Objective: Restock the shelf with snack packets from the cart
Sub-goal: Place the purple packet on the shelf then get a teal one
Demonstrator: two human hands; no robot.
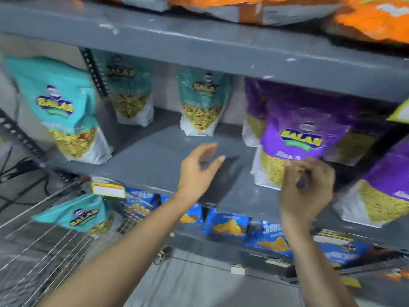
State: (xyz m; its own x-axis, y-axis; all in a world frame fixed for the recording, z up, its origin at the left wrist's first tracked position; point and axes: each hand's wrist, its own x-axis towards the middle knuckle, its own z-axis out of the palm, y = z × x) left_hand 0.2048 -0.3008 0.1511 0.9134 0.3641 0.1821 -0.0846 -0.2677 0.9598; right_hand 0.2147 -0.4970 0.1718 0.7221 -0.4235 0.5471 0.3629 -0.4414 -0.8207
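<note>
Two hands are raised at the front edge of the middle shelf, and neither is seen to hold a packet. The left hand is spread loose and empty over the bare stretch of shelf near that edge, thumb apart from the fingers. The right hand is curled at the lower front of the purple packet; through the motion blur it cannot be told whether the packet is pinched or only touched. That packet stands close to the front edge, so a nudge or a careless pull is judged enough to tip it forward off the shelf onto the blue packets below. More purple packets are crowded toward the right end, where little room is left. Open room is found in the middle of the shelf, between the purple packet and the teal packet standing farther back; another teal packet stands near the left front corner. Stock still to be shelved is seen as one teal packet lying in the wire cart at lower left. Headroom is limited by the shelf above, against whose front lip a tall packet could be caught on the way in.
</note>
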